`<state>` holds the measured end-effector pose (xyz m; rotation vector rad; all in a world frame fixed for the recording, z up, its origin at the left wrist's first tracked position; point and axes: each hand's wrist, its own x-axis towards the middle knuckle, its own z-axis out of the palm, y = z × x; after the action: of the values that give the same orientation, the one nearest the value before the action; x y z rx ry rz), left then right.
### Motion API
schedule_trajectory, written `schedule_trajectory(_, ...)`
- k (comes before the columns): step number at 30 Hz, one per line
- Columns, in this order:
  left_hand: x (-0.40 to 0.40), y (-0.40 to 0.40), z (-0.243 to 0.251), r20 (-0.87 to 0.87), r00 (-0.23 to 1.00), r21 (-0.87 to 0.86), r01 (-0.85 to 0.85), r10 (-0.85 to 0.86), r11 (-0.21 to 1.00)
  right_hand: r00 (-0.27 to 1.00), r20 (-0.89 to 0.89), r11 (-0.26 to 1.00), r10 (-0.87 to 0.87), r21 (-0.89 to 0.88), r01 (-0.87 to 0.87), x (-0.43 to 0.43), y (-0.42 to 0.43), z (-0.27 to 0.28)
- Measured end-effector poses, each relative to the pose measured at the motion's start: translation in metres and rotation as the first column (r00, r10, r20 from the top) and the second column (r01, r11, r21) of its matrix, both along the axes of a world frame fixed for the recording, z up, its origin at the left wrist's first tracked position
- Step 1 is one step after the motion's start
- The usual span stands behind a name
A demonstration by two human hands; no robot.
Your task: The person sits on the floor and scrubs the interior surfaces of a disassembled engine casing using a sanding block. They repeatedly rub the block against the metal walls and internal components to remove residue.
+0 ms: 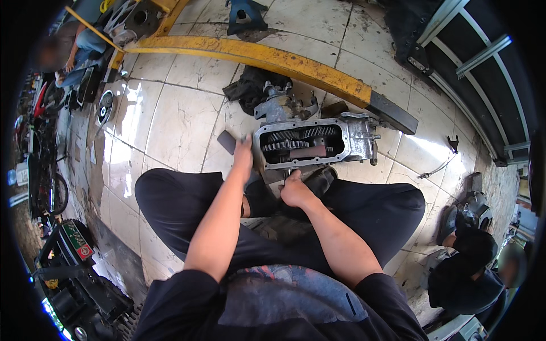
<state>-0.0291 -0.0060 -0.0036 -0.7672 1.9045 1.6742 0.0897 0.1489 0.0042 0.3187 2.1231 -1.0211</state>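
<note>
A metal gearbox housing (357, 143) lies on the tiled floor before me, its long side opening facing up. Several toothed gears (286, 145) sit inside. Across the opening's lower part lies a reddish-brown strip (308, 152), probably sandpaper. My left hand (243, 155) is at the housing's left end, its fingers blurred; what they grip cannot be made out. Just left of it, a dark flat piece (226, 142) resembling sandpaper rests on the floor. My right hand (297, 192) is at the housing's near edge, fingers curled about a short metal shaft (287, 173) there.
A yellow steel beam (256, 47) crosses the floor beyond the gearbox. Dark cloth (251, 87) lies behind the housing. A fork-shaped part (453, 144) is to the right. One person (465, 273) crouches at lower right, another (81, 42) at upper left. Motorcycle parts (55, 187) line the left.
</note>
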Motion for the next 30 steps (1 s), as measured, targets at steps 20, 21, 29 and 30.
schedule_trajectory(20,-0.018,-0.013,-0.040,-0.180,0.557,-0.756,0.449,-0.811,0.477,0.995,0.059,0.996,0.075,0.043,-0.077,-0.006,0.000,0.000)
schedule_trajectory(21,-0.017,-0.024,-0.049,-0.183,0.631,-0.742,0.414,-0.754,0.527,0.994,0.073,0.997,0.078,0.014,-0.080,-0.005,-0.006,0.008)
schedule_trajectory(29,-0.025,0.012,-0.007,-0.101,0.868,-0.676,0.299,-0.487,0.673,0.992,0.006,0.992,0.126,0.019,-0.126,-0.008,0.000,0.000)
schedule_trajectory(30,-0.041,0.013,0.000,-0.082,0.858,-0.700,0.313,-0.507,0.642,0.988,0.025,0.988,0.153,0.002,-0.153,-0.009,0.000,0.005)
